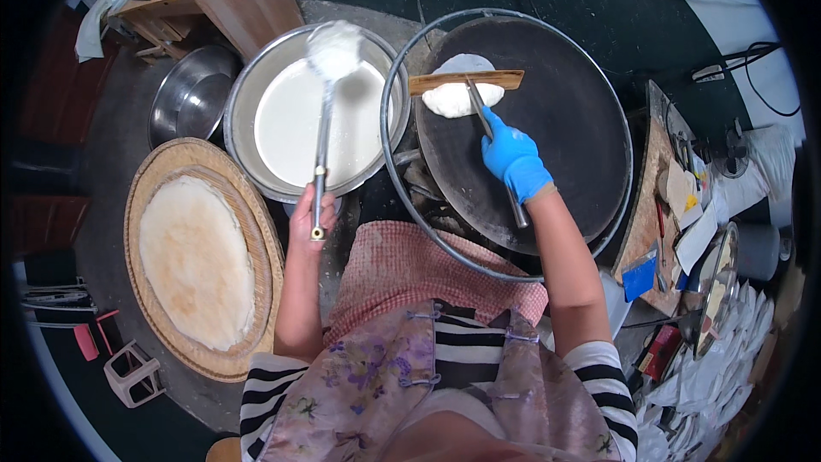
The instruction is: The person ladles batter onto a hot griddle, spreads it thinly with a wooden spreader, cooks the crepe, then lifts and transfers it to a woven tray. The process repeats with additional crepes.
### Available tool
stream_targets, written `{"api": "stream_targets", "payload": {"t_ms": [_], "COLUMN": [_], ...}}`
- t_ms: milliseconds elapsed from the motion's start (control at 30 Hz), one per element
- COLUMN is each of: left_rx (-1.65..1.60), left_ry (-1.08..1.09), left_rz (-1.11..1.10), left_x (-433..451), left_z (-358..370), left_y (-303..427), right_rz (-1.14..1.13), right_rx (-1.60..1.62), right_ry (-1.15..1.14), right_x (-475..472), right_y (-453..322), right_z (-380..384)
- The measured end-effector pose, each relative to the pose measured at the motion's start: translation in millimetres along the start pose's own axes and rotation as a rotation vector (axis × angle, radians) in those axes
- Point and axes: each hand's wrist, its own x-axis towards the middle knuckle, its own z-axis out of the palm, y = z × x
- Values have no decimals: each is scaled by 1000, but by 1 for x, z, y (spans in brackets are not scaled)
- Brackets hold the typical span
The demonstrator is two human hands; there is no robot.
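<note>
My left hand (312, 213) grips the metal handle of a ladle (334, 55), whose bowl, coated in white batter, is over the far part of a large metal basin (240, 141) of white batter (288, 122). In a blue glove, my right hand (513, 154) holds the metal handle of a scraper with a wooden blade (510, 79). That blade stands at the left part of a round dark griddle (551, 109). A lump of white batter or dough (446, 101) lies along the near side of the blade, and a thin pale patch (465, 63) shows beyond it.
A metal ring (389, 135) surrounds the griddle. At left, large flatbreads or crepes (195, 263) lie on a round woven tray (144, 308), near a steel bowl (192, 100). A cluttered board (641, 218) with a blue scraper (639, 277) stands at right. A plastic stool (133, 375) is lower left.
</note>
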Motion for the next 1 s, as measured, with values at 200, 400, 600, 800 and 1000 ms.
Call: {"api": "stream_targets", "payload": {"t_ms": [200,400,600,800,1000], "left_rx": [1149,2006,2229,1130,864], "left_ry": [577,792,599,373,304], "left_rz": [171,153,820,-189,-100], "left_x": [-8,-8,16,29,25], "left_z": [-80,-112,-61,-11,-3], "left_y": [11,-10,-36,-165,-209], "right_rz": [9,13,-74,52,-3], "right_rx": [-18,55,54,60,112], "right_ry": [-76,-56,-11,-116,-49], "right_x": [-55,-71,-49,-113,-110], "right_y": [7,11,-2,11,15], "right_z": [-9,-19,5,-12,-19]}}
